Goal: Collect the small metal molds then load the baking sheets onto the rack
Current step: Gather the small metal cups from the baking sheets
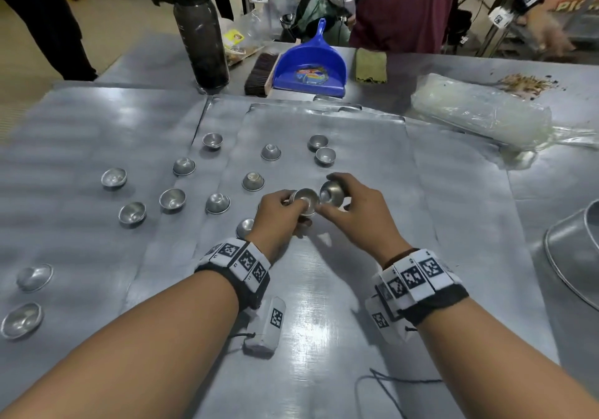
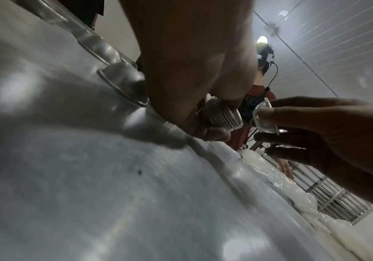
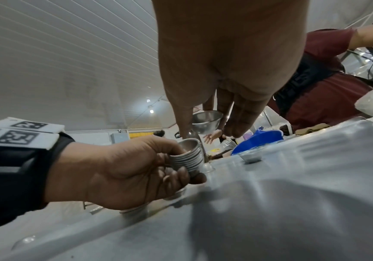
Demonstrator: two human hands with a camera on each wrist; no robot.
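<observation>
My left hand grips a nested stack of small metal molds, seen from the side in the right wrist view as the stack and in the left wrist view as the stack. My right hand pinches a single mold tilted just right of the stack's mouth; that mold shows between thumb and fingers. Several loose molds, such as one mold and another mold, lie scattered over the overlapping baking sheets. One mold is half hidden behind my left wrist.
A blue dustpan and brush lie at the table's far side beside a dark bottle and a folded cloth. A plastic bag roll lies right; a large metal bowl sits at the right edge. People stand opposite.
</observation>
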